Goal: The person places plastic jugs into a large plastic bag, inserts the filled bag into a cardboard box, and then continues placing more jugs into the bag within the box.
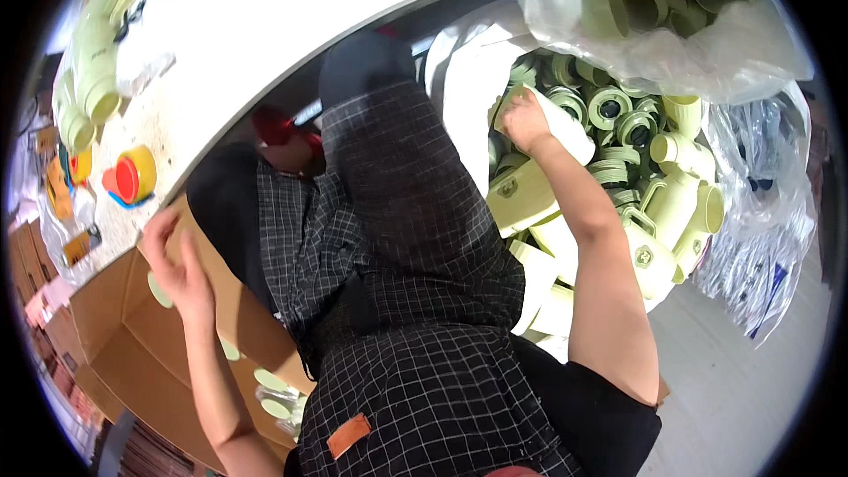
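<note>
My right hand (527,119) reaches into a white sack of pale green plastic parts on my right. Its fingers are closed on the edge of a pale green plastic jug body (570,131), partly hidden by my hand and forearm. Around it lie ring-shaped lids (609,109) and handled jug bodies (669,203). On the other side, my left hand (181,274) is raised above an open cardboard box (159,340), holding nothing, with its fingers apart. Pale green pieces (276,396), some in clear wrapping, show inside that box.
A white table (291,9) curves across the far side, bearing pale green bottles (95,79) and a yellow-and-red round container (135,175). A clear plastic bag with green cups (645,5) stands at the far right. Crumpled clear bags (760,185) hang beside the sack.
</note>
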A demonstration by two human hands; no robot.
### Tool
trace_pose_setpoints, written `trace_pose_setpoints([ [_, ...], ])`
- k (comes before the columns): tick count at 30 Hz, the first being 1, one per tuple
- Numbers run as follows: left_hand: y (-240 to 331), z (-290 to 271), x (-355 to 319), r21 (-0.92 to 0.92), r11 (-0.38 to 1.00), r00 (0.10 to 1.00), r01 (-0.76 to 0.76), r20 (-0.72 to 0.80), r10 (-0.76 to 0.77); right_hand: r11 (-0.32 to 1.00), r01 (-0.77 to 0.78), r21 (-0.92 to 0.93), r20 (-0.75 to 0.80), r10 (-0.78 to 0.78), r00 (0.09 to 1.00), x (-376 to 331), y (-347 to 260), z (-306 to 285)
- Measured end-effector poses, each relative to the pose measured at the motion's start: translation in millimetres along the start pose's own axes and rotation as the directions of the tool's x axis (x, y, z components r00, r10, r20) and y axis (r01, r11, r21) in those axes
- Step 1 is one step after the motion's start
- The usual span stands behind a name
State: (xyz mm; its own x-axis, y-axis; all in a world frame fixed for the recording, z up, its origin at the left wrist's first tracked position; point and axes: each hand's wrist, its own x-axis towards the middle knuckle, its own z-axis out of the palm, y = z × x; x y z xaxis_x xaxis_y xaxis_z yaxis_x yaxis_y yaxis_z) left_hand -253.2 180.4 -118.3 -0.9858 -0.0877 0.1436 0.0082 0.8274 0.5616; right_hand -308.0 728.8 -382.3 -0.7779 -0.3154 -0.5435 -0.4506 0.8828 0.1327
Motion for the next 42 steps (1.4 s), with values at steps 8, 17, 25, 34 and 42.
trace_pose_setpoints([
  [8,228.3,158.0,58.3,-0.48,0.63,0.633,-0.611,0.182,0.753,0.91,0.21,0.358,-0.767,0.159,0.621,-165.1,35.6,-210.0],
  [17,151.6,74.6,14.9,-0.679,0.664,0.853,0.314,0.508,0.116,0.722,-0.161,0.673,-0.647,0.681,0.344,-82.0,75.6,-210.8],
  [25,64.4,58.7,-24.3,-0.902,0.189,0.763,0.389,0.2,-0.615,0.158,0.472,0.867,-0.367,0.844,0.392,-66.3,11.1,-214.7],
  [34,51.5,53.6,-26.1,-0.927,0.139,0.73,0.348,0.175,-0.661,-0.773,0.256,0.581,-0.126,0.225,0.966,-94.7,-135.6,-229.7],
  [42,32.9,44.8,-34.1,-0.776,0.018,0.641,0.631,0.508,-0.576,-0.048,0.789,0.613,-0.712,0.4,0.577,-119.9,-133.3,-265.0],
])
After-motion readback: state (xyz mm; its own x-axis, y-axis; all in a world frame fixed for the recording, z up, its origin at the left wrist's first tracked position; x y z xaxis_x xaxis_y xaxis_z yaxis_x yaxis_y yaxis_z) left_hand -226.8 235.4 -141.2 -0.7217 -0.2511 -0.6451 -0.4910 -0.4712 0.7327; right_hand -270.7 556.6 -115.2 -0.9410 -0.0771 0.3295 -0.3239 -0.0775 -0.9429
